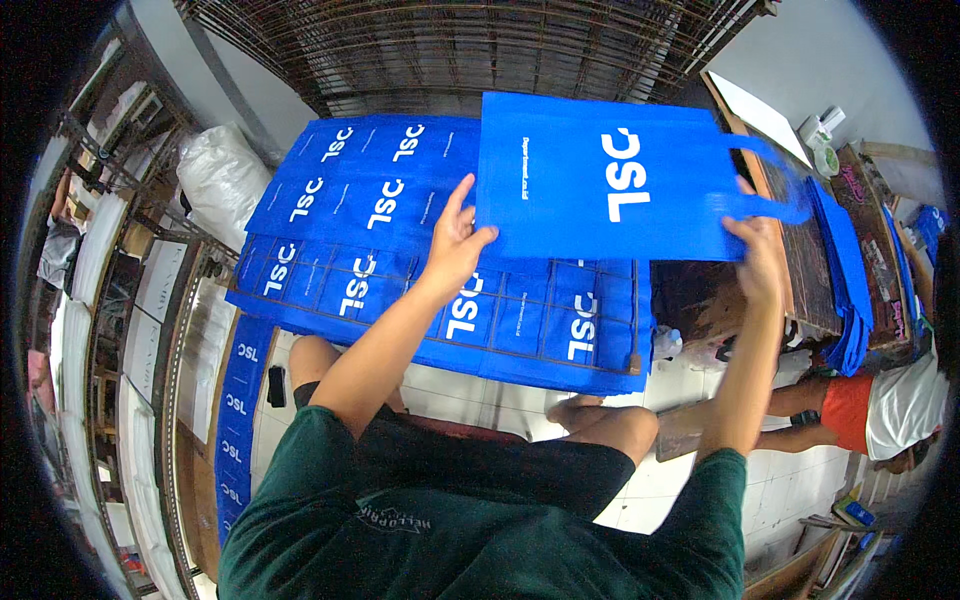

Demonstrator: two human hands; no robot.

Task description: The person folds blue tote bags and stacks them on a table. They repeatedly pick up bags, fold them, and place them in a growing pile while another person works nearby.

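A flat blue tote bag (560, 185) with white print is raised in front of me, its loop handle (785, 210) pointing right and slightly blurred. My right hand (757, 250) grips its lower right side, close to the handle. At the opposite edge, my left hand (460, 238) has thumb and index finger spread; whether a fingertip touches the bag is hard to tell. Beneath both hands lie blue printed bags (380, 215) in overlapping rows, with a thin metal frame (420, 275) over the nearer ones.
A wire rack (470, 50) rises behind the bags. On the right, more blue bags (842, 290) hang over a dark wooden table (800, 285), and another person (850, 410) is nearby. A stuffed white plastic sack (222, 180) and shelving (130, 400) stand left. A black phone (276, 387) lies below.
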